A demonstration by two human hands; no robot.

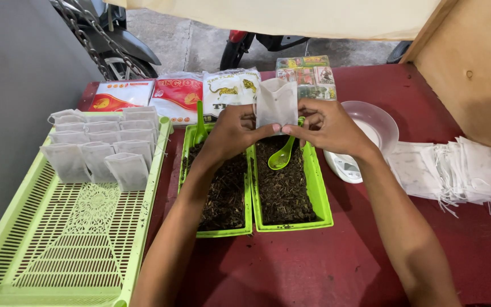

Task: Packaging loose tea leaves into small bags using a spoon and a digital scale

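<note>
Left hand (pixel 231 133) and right hand (pixel 328 128) pinch a small white, seemingly translucent filter bag (pixel 275 102) upright between fingertips

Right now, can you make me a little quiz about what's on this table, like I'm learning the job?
1. True or false: both hands, left and right, hold one small white bag.
2. Where does the light green spoon lie? A) in the right-hand tray of dark loose leaves B) on the slotted green tray C) in the clear bowl
3. Fill in: the filled bags stand in rows on the ______ green tray.

Key: 1 true; 2 A; 3 slotted
</note>
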